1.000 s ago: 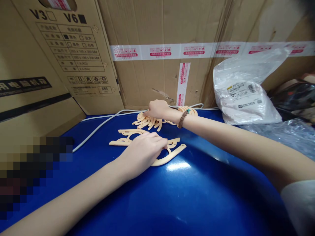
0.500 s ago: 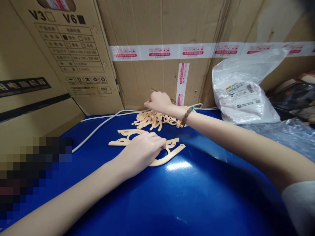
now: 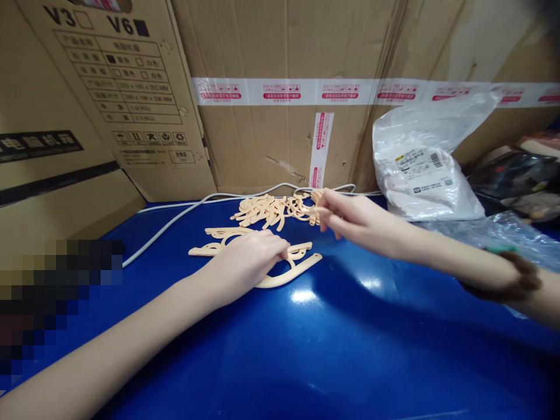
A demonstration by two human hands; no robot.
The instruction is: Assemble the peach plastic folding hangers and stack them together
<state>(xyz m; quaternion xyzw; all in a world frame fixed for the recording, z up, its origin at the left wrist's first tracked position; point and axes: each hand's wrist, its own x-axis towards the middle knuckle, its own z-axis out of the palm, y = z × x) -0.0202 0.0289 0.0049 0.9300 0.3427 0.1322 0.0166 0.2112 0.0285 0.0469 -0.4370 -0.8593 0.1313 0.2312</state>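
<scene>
Head view: nearest, the blue tabletop (image 3: 350,350) is filling the foreground and mirroring a patch of light. On it the left hand (image 3: 251,256) is resting palm down, its fingers drawn narrow over flat beige pieces. At that hand's three o'clock, a long curved beige piece (image 3: 301,269) is lying on the table; at nine and ten o'clock, straighter beige pieces (image 3: 203,251) are showing past the knuckles. The left fingertips are hiding from view, so I cannot tell whether they are gripping or only pressing.

Between two and three o'clock from the left hand, the right hand (image 3: 356,219) is hovering above the table, pinching a thin beige piece (image 3: 318,210) between thumb and fingers. Its wrist is wearing a fuzzy brown band (image 3: 522,277).

Farther off, at twelve o'clock from the left hand, a heap of beige pieces (image 3: 262,209) is lying in an overlapping tangle. Behind it a white cable (image 3: 168,222) is curving across the table. Toward the right hand's two o'clock, a white plastic bag (image 3: 429,175) is slumping against a taped carton (image 3: 254,140), while a printed carton (image 3: 149,116) is standing at the left hand's half past ten.
</scene>
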